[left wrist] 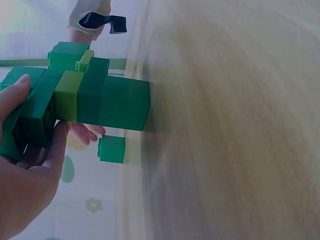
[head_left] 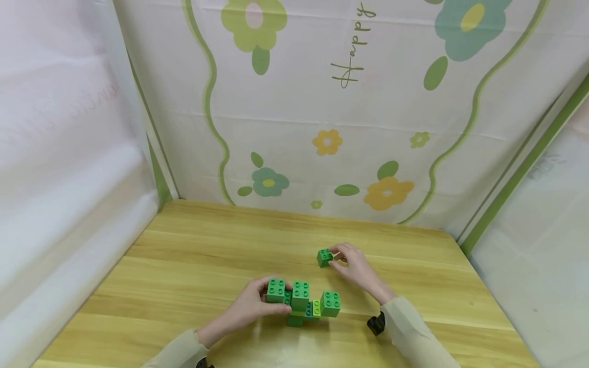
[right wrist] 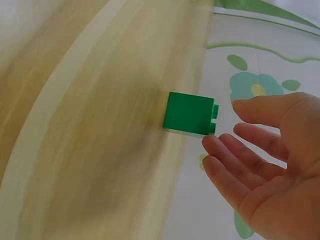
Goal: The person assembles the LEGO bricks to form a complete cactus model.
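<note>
My left hand grips the left side of a built piece of toy building bricks, thumb in front and fingers behind. The piece mixes green, dark green and lime bricks, with three taller green bricks standing up on it. In the left wrist view, its lowest green brick sits close over the table. A loose green brick with studs on top stands on the table beyond the piece. Beside it, my right hand has its fingers spread and loosely bent, apart from the brick in the right wrist view.
The wooden table runs back to a white cloth wall printed with flowers. White cloth also hangs at the left and right sides. A black wrist strap is on the right sleeve.
</note>
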A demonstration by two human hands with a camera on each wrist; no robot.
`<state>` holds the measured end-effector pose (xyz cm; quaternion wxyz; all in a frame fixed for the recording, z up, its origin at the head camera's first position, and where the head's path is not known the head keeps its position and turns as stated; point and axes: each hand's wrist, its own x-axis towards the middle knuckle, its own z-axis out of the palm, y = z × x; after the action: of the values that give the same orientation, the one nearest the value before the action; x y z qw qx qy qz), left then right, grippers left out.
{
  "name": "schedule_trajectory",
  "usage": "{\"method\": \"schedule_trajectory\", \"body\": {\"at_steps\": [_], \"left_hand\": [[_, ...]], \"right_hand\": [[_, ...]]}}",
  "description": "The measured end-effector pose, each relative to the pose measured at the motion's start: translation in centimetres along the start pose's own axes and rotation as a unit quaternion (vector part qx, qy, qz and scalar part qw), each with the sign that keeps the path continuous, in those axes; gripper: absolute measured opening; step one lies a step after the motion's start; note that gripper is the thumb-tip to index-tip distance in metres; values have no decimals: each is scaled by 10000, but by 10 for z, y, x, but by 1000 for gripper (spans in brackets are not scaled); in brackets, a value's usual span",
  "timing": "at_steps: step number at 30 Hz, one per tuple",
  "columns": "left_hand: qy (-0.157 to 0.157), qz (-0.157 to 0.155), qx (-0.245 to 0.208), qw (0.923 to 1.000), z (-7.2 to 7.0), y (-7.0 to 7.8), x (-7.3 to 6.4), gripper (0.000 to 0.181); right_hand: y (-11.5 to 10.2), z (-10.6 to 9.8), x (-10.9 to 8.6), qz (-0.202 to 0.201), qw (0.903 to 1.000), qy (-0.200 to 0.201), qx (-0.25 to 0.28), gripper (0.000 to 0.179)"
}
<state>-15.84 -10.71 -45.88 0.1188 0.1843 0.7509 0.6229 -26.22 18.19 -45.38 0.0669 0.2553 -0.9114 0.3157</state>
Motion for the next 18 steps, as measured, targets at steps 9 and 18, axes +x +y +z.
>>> {"method": "schedule_trajectory", "body": {"at_steps": [9, 18], "left_hand": [[-30, 4, -80, 10000, 1, 2, -1, 43], [-25, 26, -140, 9999, 1, 3, -1, 43]], "right_hand": [[8, 4, 7, 316, 9994, -166, 1, 35], [10, 6, 11, 220, 9991, -361, -9, 37]]}}
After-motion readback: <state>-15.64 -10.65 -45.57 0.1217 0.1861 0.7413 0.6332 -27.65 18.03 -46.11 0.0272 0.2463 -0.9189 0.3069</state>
